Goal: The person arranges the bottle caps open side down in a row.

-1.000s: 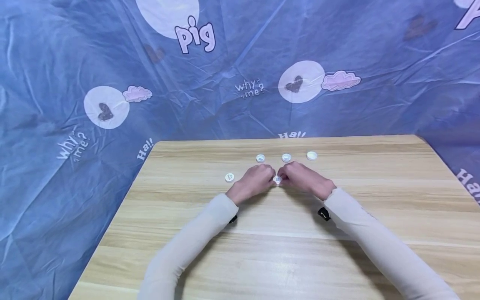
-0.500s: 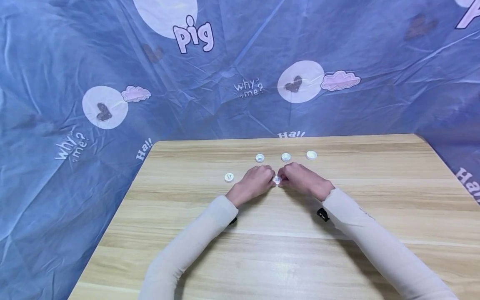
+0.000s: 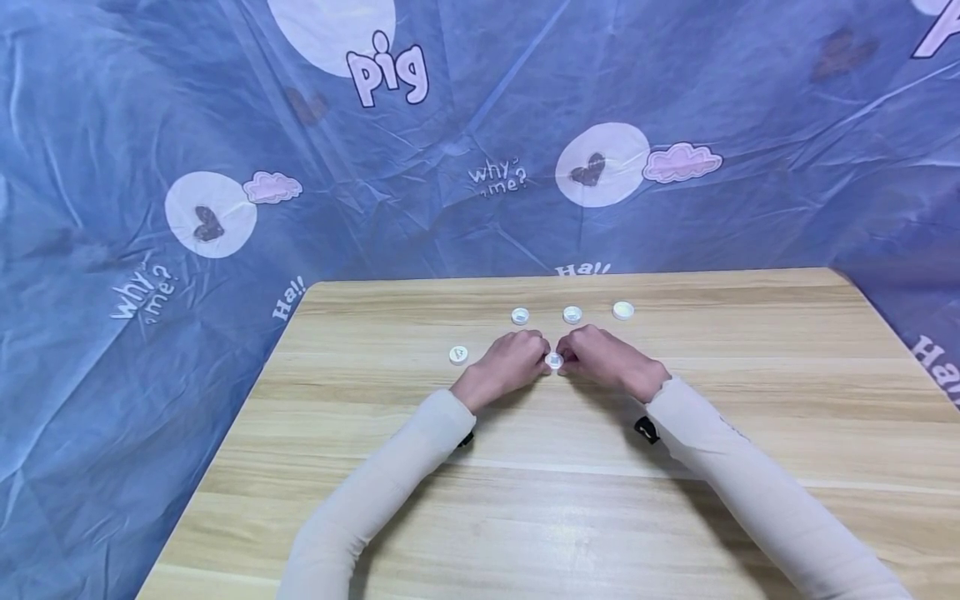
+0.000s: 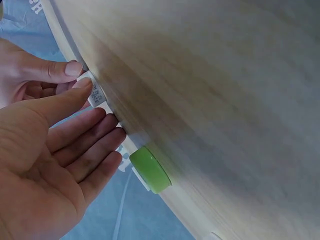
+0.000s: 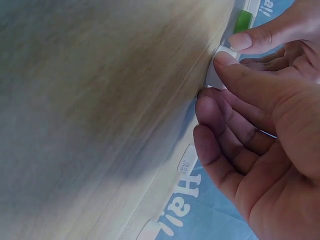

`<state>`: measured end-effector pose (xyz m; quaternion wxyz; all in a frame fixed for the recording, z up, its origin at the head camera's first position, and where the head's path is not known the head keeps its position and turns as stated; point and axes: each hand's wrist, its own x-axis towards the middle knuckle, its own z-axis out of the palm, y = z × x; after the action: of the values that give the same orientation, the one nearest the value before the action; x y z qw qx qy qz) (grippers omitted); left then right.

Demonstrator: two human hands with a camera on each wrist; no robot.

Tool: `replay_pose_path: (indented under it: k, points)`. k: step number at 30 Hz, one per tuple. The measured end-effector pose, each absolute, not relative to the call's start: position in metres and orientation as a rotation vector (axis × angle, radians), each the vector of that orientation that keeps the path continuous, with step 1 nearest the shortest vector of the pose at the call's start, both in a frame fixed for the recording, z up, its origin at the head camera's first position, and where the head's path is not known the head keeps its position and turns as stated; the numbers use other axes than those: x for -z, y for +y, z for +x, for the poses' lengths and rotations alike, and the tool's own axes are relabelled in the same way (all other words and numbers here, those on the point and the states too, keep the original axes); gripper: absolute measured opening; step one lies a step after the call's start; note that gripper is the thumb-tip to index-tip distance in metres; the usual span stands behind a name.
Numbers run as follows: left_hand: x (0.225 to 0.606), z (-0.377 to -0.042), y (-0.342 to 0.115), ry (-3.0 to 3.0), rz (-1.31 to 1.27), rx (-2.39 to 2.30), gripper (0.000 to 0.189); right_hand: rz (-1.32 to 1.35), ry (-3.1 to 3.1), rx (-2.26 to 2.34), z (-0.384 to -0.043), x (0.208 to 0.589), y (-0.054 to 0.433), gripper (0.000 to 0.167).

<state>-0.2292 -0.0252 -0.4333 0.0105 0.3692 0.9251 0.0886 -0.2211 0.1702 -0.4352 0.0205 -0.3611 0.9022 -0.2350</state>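
Bringing the thumbs together, the left hand (image 3: 516, 360) and right hand (image 3: 603, 357) pinch a white cap (image 3: 554, 361) between them in the head view, toward the far edge of the desk (image 3: 525, 517). The desk has pale, streaky wood grain and rounded far corners; its near edge is out of frame. Wrinkled blue cloth (image 3: 420, 208) hangs behind and at both sides, printed with "pig", "why me?", "Ha!!", pink clouds and hearts on pale circles; a letter at upper right is cut off. Three caps (image 3: 572, 315) stand in a row beyond the hands, and a lone cap (image 3: 458, 356) lies left of them. The knuckles hide most fingertips, pale sleeves (image 3: 408, 454) run out at the bottom, and black bands (image 3: 647, 430) under the cuffs are mostly covered. In the left wrist view, the left thumb presses the cap, whose print is too small to read, while the other fingers reach out loosely; a green piece (image 4: 150, 170) sits near the desk's edge. In the right wrist view, both thumbs meet at the cap, the right index fingertip is hard to make out, and the lowest white piece (image 5: 148, 230) is cut off. Whether the cap touches the wood, I cannot tell.
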Motion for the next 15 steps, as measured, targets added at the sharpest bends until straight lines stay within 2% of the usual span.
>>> replay_pose_path:
  k: [9, 15]
  points:
    - [0.4313, -0.2313, -0.0309, 2.843, 1.133, -0.292, 0.013, -1.12, 2.807, 0.711, -0.2182, 0.4355, 0.1719, 0.011]
    - [0.4299, -0.231, -0.0339, 2.824, 1.122, -0.29, 0.011, -1.115, 2.804, 0.703, -0.2164, 0.4354, 0.1747, 0.022]
